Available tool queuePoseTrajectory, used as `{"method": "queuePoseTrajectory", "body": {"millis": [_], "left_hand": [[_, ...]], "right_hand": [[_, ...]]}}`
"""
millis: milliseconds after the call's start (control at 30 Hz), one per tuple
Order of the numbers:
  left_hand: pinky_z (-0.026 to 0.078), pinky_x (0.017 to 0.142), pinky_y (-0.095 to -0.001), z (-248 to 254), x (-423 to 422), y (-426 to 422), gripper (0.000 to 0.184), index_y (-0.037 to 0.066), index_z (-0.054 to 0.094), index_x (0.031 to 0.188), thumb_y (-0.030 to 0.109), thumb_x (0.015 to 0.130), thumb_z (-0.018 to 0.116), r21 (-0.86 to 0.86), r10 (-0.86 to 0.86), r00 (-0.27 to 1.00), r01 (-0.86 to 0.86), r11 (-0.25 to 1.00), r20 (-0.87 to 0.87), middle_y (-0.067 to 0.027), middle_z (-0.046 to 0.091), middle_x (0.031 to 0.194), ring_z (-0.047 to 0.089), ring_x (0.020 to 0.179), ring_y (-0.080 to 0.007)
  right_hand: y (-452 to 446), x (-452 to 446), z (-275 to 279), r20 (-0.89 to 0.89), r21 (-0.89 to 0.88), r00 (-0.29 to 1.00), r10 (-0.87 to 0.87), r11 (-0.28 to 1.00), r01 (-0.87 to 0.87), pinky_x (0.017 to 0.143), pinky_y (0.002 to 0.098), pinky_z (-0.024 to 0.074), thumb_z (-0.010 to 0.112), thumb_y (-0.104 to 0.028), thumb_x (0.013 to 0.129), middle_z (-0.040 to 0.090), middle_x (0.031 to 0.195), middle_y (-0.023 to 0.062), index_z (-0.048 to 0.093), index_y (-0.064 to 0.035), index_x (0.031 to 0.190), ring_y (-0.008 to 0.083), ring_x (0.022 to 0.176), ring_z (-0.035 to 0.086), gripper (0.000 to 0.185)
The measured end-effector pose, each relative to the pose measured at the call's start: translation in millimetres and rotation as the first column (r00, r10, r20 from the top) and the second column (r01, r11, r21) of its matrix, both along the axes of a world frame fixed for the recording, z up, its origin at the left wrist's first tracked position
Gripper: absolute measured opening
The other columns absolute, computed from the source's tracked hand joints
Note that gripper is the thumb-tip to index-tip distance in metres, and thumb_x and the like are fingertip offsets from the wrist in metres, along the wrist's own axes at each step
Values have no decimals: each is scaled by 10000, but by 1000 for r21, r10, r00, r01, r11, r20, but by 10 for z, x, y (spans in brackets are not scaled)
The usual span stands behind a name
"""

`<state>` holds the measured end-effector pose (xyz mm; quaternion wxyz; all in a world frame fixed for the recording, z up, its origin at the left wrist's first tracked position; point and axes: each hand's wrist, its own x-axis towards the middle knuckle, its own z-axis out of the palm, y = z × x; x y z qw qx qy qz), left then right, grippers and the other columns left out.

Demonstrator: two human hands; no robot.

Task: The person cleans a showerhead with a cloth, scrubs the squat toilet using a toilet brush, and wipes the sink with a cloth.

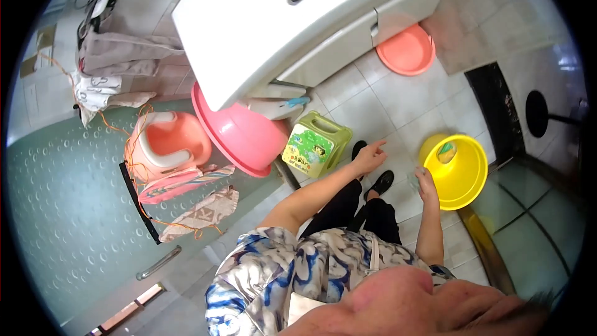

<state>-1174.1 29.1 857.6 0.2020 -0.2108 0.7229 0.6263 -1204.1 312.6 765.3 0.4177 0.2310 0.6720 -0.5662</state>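
Observation:
My left hand (370, 158) is held out over the floor above my black shoes, with its fingers apart and nothing visible in them. My right hand (426, 185) is at the left rim of a yellow bucket (476, 177). Its fingers are curled around a small pale greenish thing (413, 180) that I cannot make out. Inside the bucket lies a small green and white item (446, 152). Left of my left hand stands a green plastic step stool (314, 146) with a cartoon picture on top.
A white sink cabinet (336, 50) spans the top, with a coral basin (407, 51) on the floor beside it. To the left are a large pink basin (242, 137), a pink potty seat (168, 143) and a patterned cloth (202, 214) by frosted glass. A glass panel (528, 211) stands right.

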Motion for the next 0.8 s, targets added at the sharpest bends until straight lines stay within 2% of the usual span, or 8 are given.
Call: {"method": "queuePoseTrajectory", "body": {"millis": [133,300,367,400,467,600,667,800], "left_hand": [[479,636,-265,1048,-244,-565,505,37,419,1302,209,856,583,165,66,998,-63,984,-12,-84,618,921,586,752,-127],[467,696,-243,1857,-459,-1170,456,53,396,1317,145,894,539,253,305,931,-252,934,-200,-82,608,1003,576,803,-117],[466,708,-241,2050,-458,-1387,447,51,396,1315,135,897,531,216,338,906,-287,933,-257,-86,606,1021,575,813,-115],[464,721,-239,2154,-469,-1462,439,49,396,1314,125,901,523,172,357,881,-317,933,-310,-90,603,1040,575,822,-114],[472,670,-237,2463,-559,-1578,442,25,436,1283,136,873,556,232,461,842,-407,883,-280,-80,625,951,580,726,-111],[488,664,-244,2667,-799,-1749,379,16,506,1214,146,863,570,100,508,792,-507,856,-339,-91,638,925,598,727,-122],[505,655,-265,2720,-978,-1841,358,22,531,1184,140,851,584,-160,473,750,-595,788,-463,-114,644,936,623,742,-156],[501,667,-262,2590,-1083,-1845,298,15,570,1138,131,864,576,-242,602,623,-768,594,-499,-111,638,983,610,802,-133]], "right_hand": [[-1279,-948,1483,-127,-453,992,-26,891,-35,828,271,446,513,2,819,551,1061,80,425,-5,1270,156,964,547,459],[-2327,-1714,3124,-507,-216,816,277,876,-432,849,265,447,554,21,768,543,1122,98,463,-8,1218,154,1018,536,459],[-2600,-1906,3731,-719,209,465,516,799,-564,781,261,469,550,36,765,561,1087,94,549,-23,1117,151,959,553,356],[-2709,-2022,3905,-718,218,453,528,789,-574,781,261,469,550,36,765,561,1087,94,549,-23,1117,151,959,553,356],[-2925,-2299,4148,-958,141,141,250,838,-527,725,279,471,540,40,758,563,1044,96,596,-32,1054,172,918,562,310],[-3356,-2895,4103,-925,376,-132,355,816,-440,743,332,466,547,24,752,562,966,135,602,-51,1076,270,839,556,337],[-3594,-3185,3712,-788,597,-439,432,710,-372,751,380,454,558,15,749,588,917,137,608,-58,1034,307,822,547,299],[-3937,-3024,3521,-813,581,-435,387,593,-557,714,410,438,567,-19,718,595,797,127,595,-37,926,316,788,543,210]]}}
